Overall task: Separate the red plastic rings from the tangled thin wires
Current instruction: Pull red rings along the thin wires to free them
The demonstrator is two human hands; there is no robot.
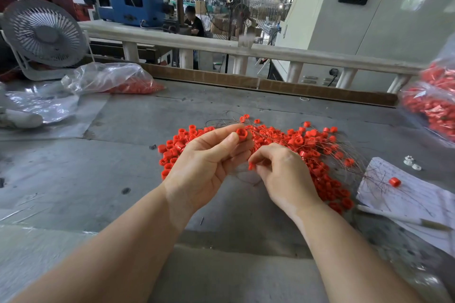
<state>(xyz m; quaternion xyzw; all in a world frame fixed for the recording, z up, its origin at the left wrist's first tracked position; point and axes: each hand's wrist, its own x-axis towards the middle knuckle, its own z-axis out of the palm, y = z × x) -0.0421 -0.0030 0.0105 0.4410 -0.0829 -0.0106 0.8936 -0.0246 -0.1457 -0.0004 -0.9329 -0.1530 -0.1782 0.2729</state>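
1. Dozens of red plastic rings (307,147) lie heaped on the grey table (123,155), threaded among tangled thin wires (266,134). Head view only.
2. Left hand (209,157): thumb and forefinger pinch one ring (242,133) by its outer wall, raised just above the heap; the other fingers curl loosely beneath.
3. Right hand (283,174): fingers curled, pinching a second ring (251,167) at the tips; whether it also holds a wire I cannot tell.
4. Handling, as judgement: rings look light, rigid and smooth, so grip across the outer wall, hole left clear. Wires look springy and prone to snag; slide rings along the strand rather than yank.
5. One stray ring (394,181) sits on paper (418,199), right.
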